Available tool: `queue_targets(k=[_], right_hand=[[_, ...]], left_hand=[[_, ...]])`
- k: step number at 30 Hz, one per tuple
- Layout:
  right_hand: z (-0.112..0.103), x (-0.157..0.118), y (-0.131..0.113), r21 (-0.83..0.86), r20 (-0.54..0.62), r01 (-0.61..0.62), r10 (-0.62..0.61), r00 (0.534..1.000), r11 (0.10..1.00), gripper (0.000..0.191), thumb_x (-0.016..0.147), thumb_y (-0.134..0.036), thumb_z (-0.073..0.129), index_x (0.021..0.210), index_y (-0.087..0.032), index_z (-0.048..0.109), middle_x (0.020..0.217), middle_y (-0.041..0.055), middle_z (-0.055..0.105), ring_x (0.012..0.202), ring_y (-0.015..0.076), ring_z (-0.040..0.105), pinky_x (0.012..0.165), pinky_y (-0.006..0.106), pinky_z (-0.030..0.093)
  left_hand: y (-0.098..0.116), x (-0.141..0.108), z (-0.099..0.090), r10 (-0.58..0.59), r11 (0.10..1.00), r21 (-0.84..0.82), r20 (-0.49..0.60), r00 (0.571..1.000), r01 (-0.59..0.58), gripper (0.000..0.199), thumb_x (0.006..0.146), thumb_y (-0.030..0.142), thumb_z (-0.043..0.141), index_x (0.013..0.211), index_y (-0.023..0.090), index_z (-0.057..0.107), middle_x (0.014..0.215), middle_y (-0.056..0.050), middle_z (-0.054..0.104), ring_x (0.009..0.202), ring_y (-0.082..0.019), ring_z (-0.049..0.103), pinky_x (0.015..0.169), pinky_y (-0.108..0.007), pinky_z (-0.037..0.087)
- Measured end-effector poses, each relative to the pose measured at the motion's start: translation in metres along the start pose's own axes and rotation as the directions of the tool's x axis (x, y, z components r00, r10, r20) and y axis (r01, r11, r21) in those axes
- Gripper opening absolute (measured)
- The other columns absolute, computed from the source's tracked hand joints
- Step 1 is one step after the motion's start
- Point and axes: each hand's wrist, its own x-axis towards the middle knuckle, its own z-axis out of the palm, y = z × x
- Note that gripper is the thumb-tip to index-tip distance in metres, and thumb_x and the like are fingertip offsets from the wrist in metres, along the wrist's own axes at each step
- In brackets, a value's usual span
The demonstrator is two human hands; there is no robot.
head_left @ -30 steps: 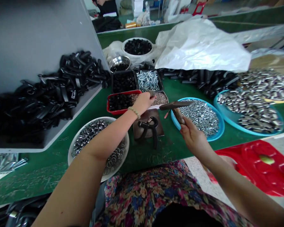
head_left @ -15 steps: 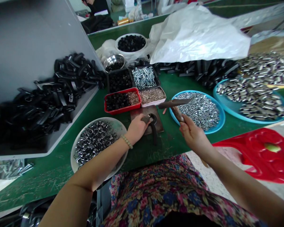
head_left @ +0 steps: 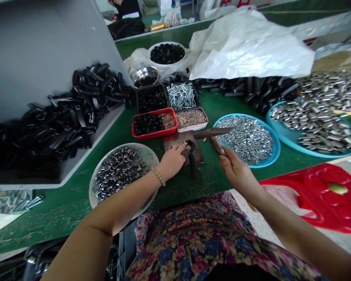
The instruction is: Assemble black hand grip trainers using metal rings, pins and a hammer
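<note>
My right hand (head_left: 236,168) is closed round the wooden handle of a hammer (head_left: 213,133). Its long dark metal head is raised near the rim of a blue tray of small metal nuts (head_left: 248,138). My left hand (head_left: 173,160), with a bead bracelet at the wrist, has its fingers closed on a black ring-shaped part with a stem (head_left: 192,166). That part lies over a flat metal plate (head_left: 169,143) on the green table. The fingertips hide some of the ring. A shiny bit of metal shows at the fingertips.
To the left stands a white bowl of metal rings (head_left: 94,195). Behind the plate are a red box (head_left: 140,136) of black pieces and rivets, a white box (head_left: 193,127) of small pieces and a black tray of screws (head_left: 181,95). Black handles (head_left: 76,113) fill a grey bin.
The hammer and right hand have shifted slightly left and down. My left hand still grips the black part. The whole view has moved a little.
</note>
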Motion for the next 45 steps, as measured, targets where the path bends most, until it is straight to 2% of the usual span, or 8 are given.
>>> queue_targets(k=[7, 19, 22, 26, 30, 37, 42, 45], right_hand=[[-0.004, -0.002, -0.02, -0.121, 0.111, 0.143, -0.13, 0.985, 0.982, 0.049, 0.095, -0.034, 0.036, 0.141, -0.019, 0.043, 0.119, 0.0132, 0.066, 0.099, 0.0275, 0.068, 0.08, 0.04, 0.055], [0.001, 0.002, -0.035, -0.297, 0.319, 0.213, -0.114, 0.941, 0.931, 0.052, 0.097, -0.037, 0.028, 0.145, -0.019, 0.038, 0.097, 0.0121, 0.073, 0.078, 0.0261, 0.072, 0.066, 0.036, 0.056], [-0.005, 0.003, -0.013, -0.358, 0.327, 0.167, -0.044, 0.944, 0.919, 0.051, 0.097, -0.039, 0.028, 0.144, -0.022, 0.04, 0.093, 0.01, 0.074, 0.072, 0.0258, 0.072, 0.062, 0.035, 0.055], [-0.04, 0.018, 0.047, -0.587, -0.048, -0.024, -0.006, 0.999, 0.809, 0.056, 0.097, -0.047, 0.03, 0.147, -0.023, 0.037, 0.111, 0.0197, 0.068, 0.07, 0.0307, 0.069, 0.052, 0.038, 0.047], [-0.065, 0.037, 0.091, -0.732, -0.102, -0.076, 0.0, 0.995, 0.678, 0.053, 0.096, -0.046, 0.034, 0.14, -0.02, 0.049, 0.09, 0.0238, 0.068, 0.059, 0.0292, 0.063, 0.049, 0.04, 0.039], [0.013, 0.033, -0.003, -0.61, 0.121, 0.142, -0.086, 0.989, 0.78, 0.037, 0.089, -0.051, 0.046, 0.093, -0.017, 0.061, 0.083, 0.0133, 0.065, 0.076, 0.0279, 0.064, 0.064, 0.037, 0.046], [0.057, 0.044, -0.034, -0.14, 0.249, -0.022, 0.057, 0.967, 0.99, 0.02, 0.08, -0.038, 0.056, 0.081, -0.019, 0.05, 0.072, 0.0047, 0.06, 0.06, 0.018, 0.059, 0.052, 0.028, 0.04], [0.053, 0.043, -0.022, 0.457, 0.436, -0.355, 0.143, 0.889, 0.815, 0.031, 0.077, -0.043, 0.061, 0.093, -0.022, 0.044, 0.062, -0.0066, 0.051, 0.036, 0.0069, 0.038, 0.037, 0.02, 0.026]], left_hand=[[0.013, -0.042, -0.013, -0.266, 0.945, -0.236, -0.141, 0.954, 0.228, 0.054, 0.086, 0.033, 0.06, 0.134, 0.012, 0.047, 0.125, -0.015, 0.051, 0.113, -0.027, 0.052, 0.101, -0.04, 0.045], [0.02, -0.068, -0.004, -0.222, 0.968, -0.129, -0.033, 0.974, 0.216, 0.042, 0.089, 0.017, 0.051, 0.131, 0.015, 0.053, 0.112, -0.01, 0.061, 0.097, -0.023, 0.057, 0.088, -0.036, 0.051], [-0.002, -0.055, -0.026, -0.244, 0.96, -0.164, -0.095, 0.965, 0.226, 0.032, 0.091, 0.025, 0.05, 0.121, 0.015, 0.059, 0.108, -0.009, 0.063, 0.095, -0.022, 0.059, 0.089, -0.035, 0.05], [-0.061, -0.003, -0.069, -0.338, 0.939, -0.053, -0.322, 0.884, 0.339, 0.029, 0.094, 0.025, 0.044, 0.112, 0.011, 0.063, 0.11, -0.013, 0.063, 0.104, -0.024, 0.055, 0.095, -0.038, 0.045], [-0.105, 0.05, -0.085, -0.287, 0.943, 0.131, -0.14, 0.948, 0.305, 0.024, 0.09, 0.014, 0.044, 0.095, 0.009, 0.068, 0.098, -0.016, 0.067, 0.096, -0.026, 0.056, 0.086, -0.038, 0.046], [-0.097, 0.052, -0.081, -0.342, 0.939, -0.062, -0.233, 0.91, 0.337, 0.026, 0.092, 0.016, 0.042, 0.1, 0.011, 0.065, 0.1, -0.014, 0.068, 0.092, -0.023, 0.061, 0.089, -0.036, 0.046], [-0.053, 0.005, -0.073, -0.562, 0.404, -0.893, -0.071, 0.824, 0.199, 0.018, 0.085, 0.026, 0.057, 0.096, 0.016, 0.066, 0.091, -0.004, 0.068, 0.07, -0.011, 0.063, 0.072, -0.027, 0.052], [-0.024, -0.022, -0.056, -0.629, -0.068, -0.996, 0.094, 0.772, 0.066, 0.021, 0.071, 0.027, 0.073, 0.088, 0.016, 0.067, 0.076, 0.001, 0.064, 0.063, -0.007, 0.059, 0.063, -0.02, 0.05]])
